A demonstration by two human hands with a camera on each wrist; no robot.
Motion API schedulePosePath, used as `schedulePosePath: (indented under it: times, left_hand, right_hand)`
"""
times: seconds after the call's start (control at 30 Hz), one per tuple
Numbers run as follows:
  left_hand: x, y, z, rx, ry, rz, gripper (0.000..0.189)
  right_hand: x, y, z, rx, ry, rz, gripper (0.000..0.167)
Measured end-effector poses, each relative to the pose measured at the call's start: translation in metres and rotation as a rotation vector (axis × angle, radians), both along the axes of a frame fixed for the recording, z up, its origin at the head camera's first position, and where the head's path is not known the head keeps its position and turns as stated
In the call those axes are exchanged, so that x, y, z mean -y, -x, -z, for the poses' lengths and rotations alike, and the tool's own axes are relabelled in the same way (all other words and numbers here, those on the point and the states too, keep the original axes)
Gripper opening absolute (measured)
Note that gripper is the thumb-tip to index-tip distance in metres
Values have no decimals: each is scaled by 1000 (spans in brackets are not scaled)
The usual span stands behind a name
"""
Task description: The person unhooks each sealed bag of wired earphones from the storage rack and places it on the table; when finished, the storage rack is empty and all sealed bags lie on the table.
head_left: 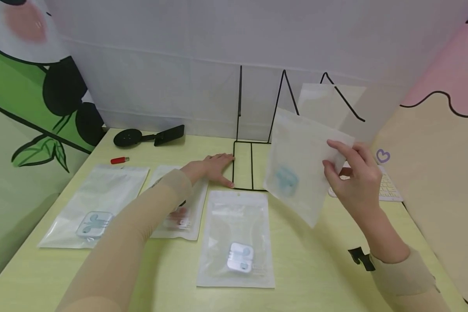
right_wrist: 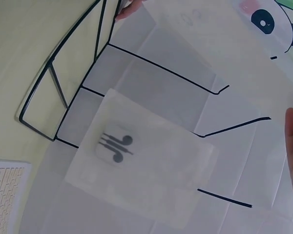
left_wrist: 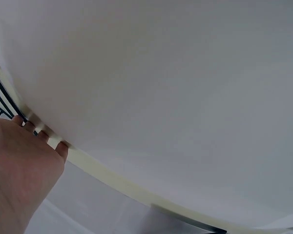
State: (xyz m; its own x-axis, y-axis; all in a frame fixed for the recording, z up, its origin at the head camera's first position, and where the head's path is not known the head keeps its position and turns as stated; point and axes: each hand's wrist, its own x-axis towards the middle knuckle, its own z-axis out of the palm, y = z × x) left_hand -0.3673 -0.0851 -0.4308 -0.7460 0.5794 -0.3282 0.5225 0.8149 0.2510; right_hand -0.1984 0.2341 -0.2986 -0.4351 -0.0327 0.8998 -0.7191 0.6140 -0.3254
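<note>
My right hand [head_left: 360, 173] pinches a white translucent zip pouch [head_left: 304, 147] by its edge, thumb against fingers, and the pouch hangs tilted in the air with a pale earphone case showing through. Behind it stands a black wire rack [head_left: 251, 167] with upright hooks. A second pouch [right_wrist: 156, 165] hangs on the rack's right-hand hook; dark earphones show through it in the right wrist view. My left hand [head_left: 214, 168] lies palm down with straight fingers, its fingertips at the left side of the rack's base. The held pouch hides part of the rack.
Three more pouches lie on the table: one at left [head_left: 113, 190], one partly under my left forearm [head_left: 198, 208], one in front [head_left: 238, 221]. Further back are a red USB stick [head_left: 118, 160] and a black spoon-shaped thing [head_left: 128, 138]. A white keyboard [head_left: 390, 188] lies at right.
</note>
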Motion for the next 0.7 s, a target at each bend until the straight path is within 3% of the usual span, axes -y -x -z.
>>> schedulePosePath:
  times: [0.27,0.47,0.7]
  left_hand:
    - [1,3,4,0,0,0,112]
    - [1,3,2,2,9,5,110]
    - [0,4,3,12,7,-6,111]
  right_hand:
    - [-15,-16,-12,71,-22,-20,38]
    - [-37,-21,-9,160,-43,-44,42]
    - [-58,-22,3,323,19,-208,50]
